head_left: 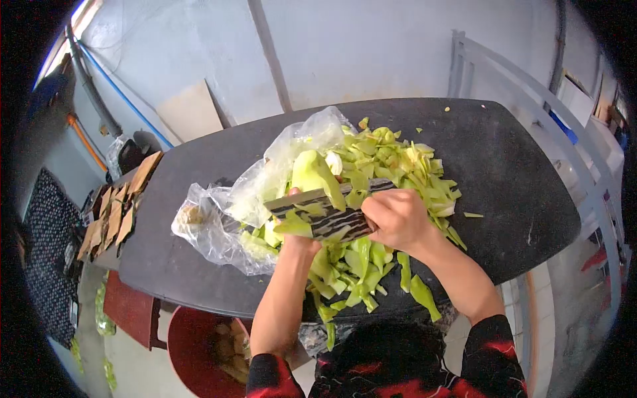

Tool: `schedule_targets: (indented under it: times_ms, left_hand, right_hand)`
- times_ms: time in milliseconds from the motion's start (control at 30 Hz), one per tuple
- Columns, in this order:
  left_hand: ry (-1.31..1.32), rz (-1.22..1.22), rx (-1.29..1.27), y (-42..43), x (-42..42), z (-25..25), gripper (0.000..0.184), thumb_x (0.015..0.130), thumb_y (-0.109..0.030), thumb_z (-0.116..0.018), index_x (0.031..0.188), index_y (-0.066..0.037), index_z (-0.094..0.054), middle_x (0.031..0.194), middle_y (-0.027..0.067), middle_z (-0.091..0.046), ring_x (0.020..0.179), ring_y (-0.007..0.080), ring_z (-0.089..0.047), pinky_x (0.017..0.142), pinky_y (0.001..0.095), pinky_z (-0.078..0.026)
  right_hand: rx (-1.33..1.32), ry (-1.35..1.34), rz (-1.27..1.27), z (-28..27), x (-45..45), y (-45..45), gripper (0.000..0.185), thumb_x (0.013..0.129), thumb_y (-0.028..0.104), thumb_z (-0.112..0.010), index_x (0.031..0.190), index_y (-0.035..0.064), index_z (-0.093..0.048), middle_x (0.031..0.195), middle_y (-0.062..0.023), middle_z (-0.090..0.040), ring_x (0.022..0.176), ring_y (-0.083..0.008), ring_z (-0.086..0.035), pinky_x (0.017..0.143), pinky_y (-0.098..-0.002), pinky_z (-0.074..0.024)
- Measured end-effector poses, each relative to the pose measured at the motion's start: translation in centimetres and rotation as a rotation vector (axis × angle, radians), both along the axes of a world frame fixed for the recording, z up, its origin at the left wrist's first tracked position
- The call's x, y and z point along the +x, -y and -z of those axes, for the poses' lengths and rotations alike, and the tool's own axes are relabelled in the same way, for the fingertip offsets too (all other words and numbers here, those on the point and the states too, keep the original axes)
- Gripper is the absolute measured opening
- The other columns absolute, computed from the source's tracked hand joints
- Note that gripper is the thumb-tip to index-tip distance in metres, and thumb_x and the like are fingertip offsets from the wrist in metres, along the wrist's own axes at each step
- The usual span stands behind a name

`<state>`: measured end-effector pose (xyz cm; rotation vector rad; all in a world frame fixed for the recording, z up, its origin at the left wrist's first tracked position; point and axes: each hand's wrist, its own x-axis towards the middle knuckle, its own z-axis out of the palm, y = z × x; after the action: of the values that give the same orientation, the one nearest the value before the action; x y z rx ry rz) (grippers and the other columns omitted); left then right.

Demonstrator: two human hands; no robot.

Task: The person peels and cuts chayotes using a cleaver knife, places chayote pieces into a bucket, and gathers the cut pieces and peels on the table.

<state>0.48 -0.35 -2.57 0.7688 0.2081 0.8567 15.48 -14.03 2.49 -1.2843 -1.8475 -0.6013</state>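
Note:
My right hand (398, 215) is closed round the handle end of a broad cleaver (325, 211). Its blade has wavy black and white stripes and points left, with green scraps stuck to its face. Behind the blade, my left hand (302, 243) is mostly hidden. A fingertip shows above the blade, against a large pale green peeled fruit (313, 174) that the hand grips. Green peelings and slices (361, 262) are heaped under and around both hands. To the left lies a clear plastic bag (252, 199) with pale green shreds.
Everything lies on a dark, curved-edge table (511, 172). Below it stand a red tub (182, 345) with lumpy contents and a red stool (129, 305). Cardboard pieces (116, 212) sit at the left. A grey railing (570, 139) runs along the right.

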Motion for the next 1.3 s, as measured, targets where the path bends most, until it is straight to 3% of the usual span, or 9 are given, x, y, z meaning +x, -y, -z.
schedule_targets:
  times_ms: [67,233,467,600,733,800,967,1133,1300]
  left_hand:
    - [0.132,0.188,0.089,0.3,-0.1,-0.3,0.072,0.088,-0.060,-0.048,0.137,-0.007,-0.048,0.133,0.0151,-0.057,0.114,0.0333,-0.059,0.097,0.0497,-0.049]
    - [0.053,0.092,0.099,0.4,-0.4,-1.9,0.071,0.080,-0.062,-0.054,0.129,-0.010,-0.053,0.116,0.0120,-0.063,0.099,0.0285,-0.064,0.080,0.0495,-0.055]
    - [0.073,0.117,0.044,0.3,-0.3,-0.8,0.071,0.080,-0.058,-0.056,0.131,-0.008,-0.052,0.114,0.0128,-0.063,0.098,0.0319,-0.066,0.078,0.0523,-0.057]
    - [0.090,0.250,0.113,0.8,0.1,-1.6,0.079,0.078,-0.054,-0.061,0.139,-0.006,-0.043,0.114,0.0176,-0.061,0.096,0.0343,-0.066,0.074,0.0520,-0.059]
    - [0.123,0.189,0.168,1.2,0.2,-2.3,0.074,0.082,-0.055,-0.057,0.137,-0.006,-0.045,0.116,0.0189,-0.060,0.098,0.0342,-0.063,0.077,0.0503,-0.056]
    - [0.184,0.055,-0.127,1.0,0.4,-2.0,0.069,0.087,-0.055,-0.052,0.135,-0.007,-0.048,0.117,0.0178,-0.060,0.103,0.0333,-0.060,0.086,0.0506,-0.052]
    - [0.082,-0.083,-0.238,0.3,0.6,-2.8,0.053,0.095,-0.053,-0.046,0.124,-0.010,-0.055,0.118,0.0119,-0.062,0.108,0.0295,-0.059,0.094,0.0485,-0.047]
    - [0.093,-0.078,-0.256,0.4,0.8,-1.9,0.055,0.094,-0.055,-0.047,0.123,-0.009,-0.056,0.121,0.0133,-0.061,0.111,0.0286,-0.058,0.098,0.0486,-0.046]
    - [0.120,0.052,-0.191,1.9,0.2,-3.4,0.054,0.090,-0.051,-0.052,0.118,-0.005,-0.059,0.105,0.0165,-0.067,0.091,0.0262,-0.067,0.081,0.0381,-0.056]
  right_hand:
    - [-0.013,-0.002,0.028,0.3,1.0,-0.6,0.019,0.063,0.007,-0.068,0.074,0.0102,-0.052,0.058,-0.0047,-0.057,0.055,-0.0256,-0.063,0.047,-0.0374,-0.0497]
    - [-0.049,-0.008,0.193,1.8,3.1,-2.4,0.018,0.064,0.009,-0.069,0.075,0.0113,-0.054,0.061,-0.0049,-0.060,0.056,-0.0258,-0.064,0.048,-0.0389,-0.0506]
    - [0.127,0.038,0.011,0.2,0.6,-0.6,0.022,0.063,0.006,-0.068,0.066,0.0088,-0.047,0.053,-0.0047,-0.049,0.047,-0.0227,-0.056,0.042,-0.0348,-0.0435]
    - [-0.143,-0.059,0.411,3.2,5.9,-3.6,0.015,0.072,0.010,-0.069,0.075,0.0073,-0.054,0.061,-0.0089,-0.061,0.053,-0.0289,-0.062,0.048,-0.0392,-0.0491]
    - [-0.215,-0.104,0.420,3.1,6.0,-3.4,0.015,0.076,0.012,-0.069,0.082,0.0080,-0.056,0.068,-0.0105,-0.066,0.060,-0.0315,-0.065,0.055,-0.0426,-0.0512]
    - [-0.193,-0.116,0.400,2.6,5.2,-3.2,0.016,0.075,0.012,-0.069,0.082,0.0077,-0.056,0.069,-0.0106,-0.067,0.060,-0.0316,-0.065,0.054,-0.0427,-0.0510]
    - [-0.093,-0.110,0.389,2.3,4.7,-3.2,0.017,0.074,0.011,-0.070,0.081,0.0070,-0.055,0.065,-0.0092,-0.064,0.057,-0.0295,-0.064,0.052,-0.0401,-0.0504]
    - [0.066,0.111,0.185,2.4,1.9,-2.4,0.014,0.069,0.012,-0.067,0.069,0.0107,-0.052,0.061,-0.0061,-0.061,0.055,-0.0232,-0.065,0.050,-0.0368,-0.0516]
    - [0.208,0.210,0.057,1.4,-1.2,-1.4,0.015,0.069,0.016,-0.066,0.067,0.0110,-0.052,0.058,0.0003,-0.045,0.053,-0.0168,-0.055,0.050,-0.0303,-0.0457]
